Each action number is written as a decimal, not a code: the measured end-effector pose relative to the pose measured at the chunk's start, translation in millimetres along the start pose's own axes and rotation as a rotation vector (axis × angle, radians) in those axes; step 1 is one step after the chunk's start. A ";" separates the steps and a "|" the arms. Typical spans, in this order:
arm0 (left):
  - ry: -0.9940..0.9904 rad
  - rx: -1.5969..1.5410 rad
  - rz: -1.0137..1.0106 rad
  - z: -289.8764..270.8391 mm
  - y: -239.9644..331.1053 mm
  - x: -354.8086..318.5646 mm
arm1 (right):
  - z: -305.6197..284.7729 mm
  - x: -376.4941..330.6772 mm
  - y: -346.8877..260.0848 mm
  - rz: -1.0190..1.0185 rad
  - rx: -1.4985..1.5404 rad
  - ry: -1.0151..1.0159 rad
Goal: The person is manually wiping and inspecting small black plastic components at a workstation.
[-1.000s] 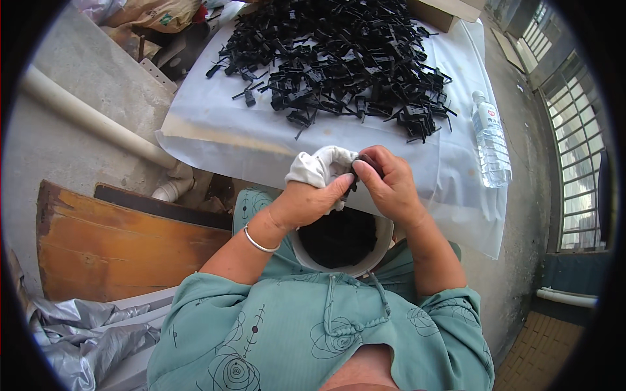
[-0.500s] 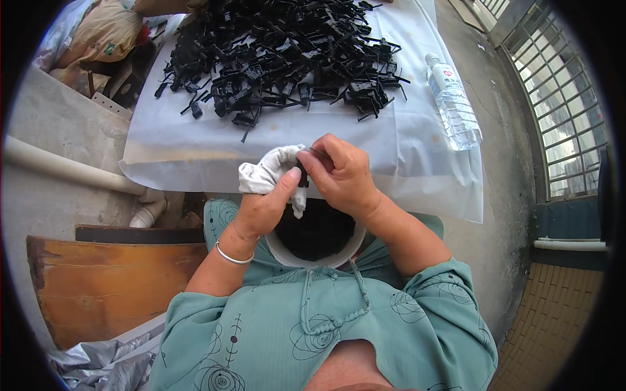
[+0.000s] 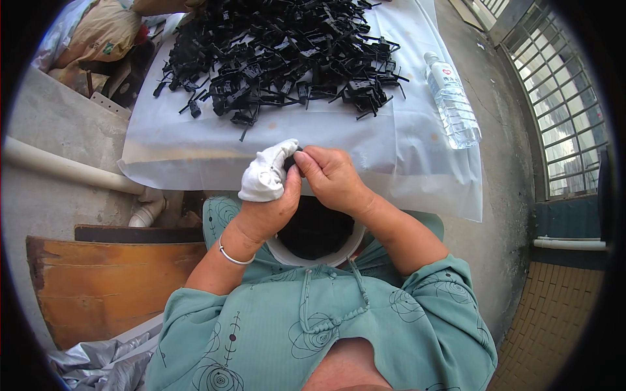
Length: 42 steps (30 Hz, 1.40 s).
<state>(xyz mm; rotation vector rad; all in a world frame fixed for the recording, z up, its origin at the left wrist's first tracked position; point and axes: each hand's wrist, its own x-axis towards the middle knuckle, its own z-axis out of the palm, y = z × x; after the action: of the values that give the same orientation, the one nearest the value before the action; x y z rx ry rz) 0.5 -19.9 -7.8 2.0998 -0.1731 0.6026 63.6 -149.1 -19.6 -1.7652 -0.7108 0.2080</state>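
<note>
Over the near edge of the table, my left hand is closed with a white cloth covering its fingers, the bare thumb up against a small black plastic part. My right hand pinches the same part from the other side, thumb against curled fingers. Most of the part is hidden by the fingers and cloth, so its full shape does not show. Below both hands, a white bucket between my knees holds a dark mass of black pieces.
A large heap of black plastic parts covers the far part of the table, on a translucent plastic sheet. A clear water bottle lies at the right. Orange-brown boards and a white pipe are at left.
The white cloth has turned upward and bunched over the left fingers, its hanging end out of sight. My right hand has dropped slightly and its raised fingers have curled in against the left.
</note>
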 end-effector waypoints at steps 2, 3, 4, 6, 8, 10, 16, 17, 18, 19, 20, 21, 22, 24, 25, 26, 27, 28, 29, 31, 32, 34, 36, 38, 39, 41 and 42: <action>-0.012 -0.038 -0.051 0.5 -1.1 1.3 | -0.5 1.7 2.8 -0.022 0.168 -0.023; 0.007 -0.203 -0.109 1.6 -3.9 1.6 | -4.8 2.4 2.5 -0.022 0.168 -0.026; 0.026 -0.368 -0.167 2.6 -6.6 2.6 | -13.1 4.0 1.4 -0.031 0.154 -0.047; -0.009 -0.381 -0.131 -5.9 -9.6 5.3 | -25.3 5.1 -4.3 -0.040 0.141 -0.068; -0.099 -0.695 -0.488 -15.0 -2.0 7.4 | -32.9 6.0 -9.8 0.030 -0.170 -0.238; -0.094 -0.742 -0.494 -11.8 0.0 7.8 | -30.3 4.5 3.1 -0.108 -0.149 -0.166; -0.264 -0.548 -0.528 -15.4 8.2 10.5 | -26.8 7.0 -2.6 -0.323 0.003 -0.002; -0.317 -0.672 -0.549 -16.3 8.8 9.5 | -24.3 6.4 -4.0 -0.312 0.096 0.018; -0.368 -0.798 -0.568 -16.7 9.2 8.9 | -23.9 5.3 -5.3 -0.310 0.096 0.019; -0.346 -0.667 -0.537 -15.4 14.9 11.3 | -23.9 4.2 -7.0 -0.190 0.060 0.014; -0.346 -0.667 -0.538 -13.7 14.0 10.9 | -23.8 3.5 -7.6 -0.071 0.024 0.009; -0.318 -0.595 -0.478 -11.9 12.1 10.6 | -24.7 3.6 -7.6 -0.071 0.024 0.010; -0.289 -0.523 -0.417 -10.1 9.4 10.2 | -26.2 4.0 -7.3 -0.117 0.030 -0.009; -0.235 -0.418 -0.318 -5.3 -1.8 9.6 | -26.9 3.5 -7.0 -0.163 0.036 -0.028; -0.181 -0.314 -0.218 -3.9 -4.6 9.7 | -26.5 2.2 -6.9 -0.150 0.034 -0.103; -0.182 -0.314 -0.218 -3.3 -3.9 8.6 | -26.1 1.1 -6.8 -0.137 0.030 -0.177; -0.179 -0.224 -0.178 -2.1 1.7 9.1 | -25.2 0.4 -6.5 -0.135 0.029 -0.173; -0.176 -0.135 -0.137 -0.9 4.9 9.3 | -22.8 0.5 -6.6 -0.102 0.026 -0.145; -0.180 -0.138 -0.135 0.9 4.3 8.8 | -19.9 0.6 -6.6 -0.069 0.024 -0.116; -0.154 -0.093 -0.083 4.4 2.8 8.0 | -11.2 -1.9 -6.2 -0.085 0.044 -0.051; -0.156 -0.096 -0.080 4.1 3.4 7.3 | -6.6 -3.4 -5.5 -0.102 0.068 0.012; -0.184 -0.082 -0.105 1.6 4.0 4.3 | -5.0 -4.2 -4.3 -0.092 0.086 0.033; -0.244 -0.061 -0.154 -2.9 13.0 5.0 | -16.8 -1.2 -6.3 -0.061 0.042 -0.141; -0.297 -0.035 -0.207 -6.2 13.4 5.2 | -44.3 6.0 -7.0 -0.058 -0.161 -0.106; -0.368 0.078 -0.052 -8.4 10.0 4.8 | -55.2 10.1 0.2 -0.065 -0.311 0.066; -0.572 0.247 0.013 -14.0 10.3 6.1 | -82.2 25.1 20.4 -0.092 -0.729 0.565; -0.571 0.248 0.017 -13.8 7.9 5.3 | -86.2 29.6 25.3 -0.094 -0.730 0.568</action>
<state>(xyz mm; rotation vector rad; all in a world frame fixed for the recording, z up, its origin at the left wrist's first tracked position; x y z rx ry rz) -2.4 -12.6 7.1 2.4698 -0.4562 0.0146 138.0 -206.5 -8.9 -2.3128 -0.4668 -0.6777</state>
